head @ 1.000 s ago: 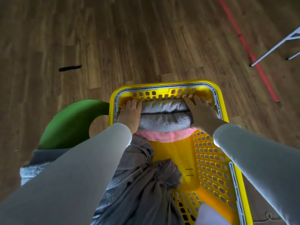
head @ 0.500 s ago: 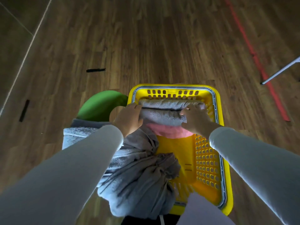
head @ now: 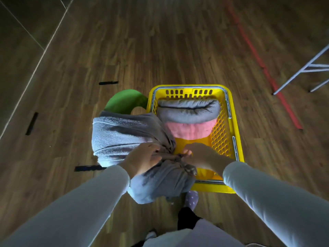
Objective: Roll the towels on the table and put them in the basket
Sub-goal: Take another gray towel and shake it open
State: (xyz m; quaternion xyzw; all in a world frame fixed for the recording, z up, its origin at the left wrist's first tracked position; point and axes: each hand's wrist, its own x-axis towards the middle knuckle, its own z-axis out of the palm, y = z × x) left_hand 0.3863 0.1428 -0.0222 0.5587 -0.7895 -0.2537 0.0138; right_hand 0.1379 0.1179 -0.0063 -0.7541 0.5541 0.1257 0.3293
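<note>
Yellow plastic basket (head: pixel 191 86) with slotted walls, standing on a dark wooden floor (head: pixel 160 50), seen from above by a person bending over it. At the basket's far end lies a grey roll (head: pixel 188 111), a towel rolled up and set crosswise, close to both side walls. Just nearer than it, and touching it, is a pink towel (head: pixel 189 130), also lying across the basket. A loose towel (head: pixel 122 134), grey and crumpled, hangs over the basket's left rim and near left corner, with most of it outside the basket. The left hand (head: pixel 142 160) grips this loose towel at the left rim, its fingers (head: pixel 154 150) curled into the folds. The right hand (head: pixel 203 156), over the basket's near end, pinches a bunched part of the same towel with curled fingers. Both arms wear pale grey sleeves. A green curved thing (head: pixel 124 101) sits on the floor beside the basket's far left corner, partly under the loose towel. Short black tape strips (head: pixel 108 83) and a red line (head: pixel 258 59) mark the floor; white metal legs (head: pixel 302 70) stand at the right edge of the view
</note>
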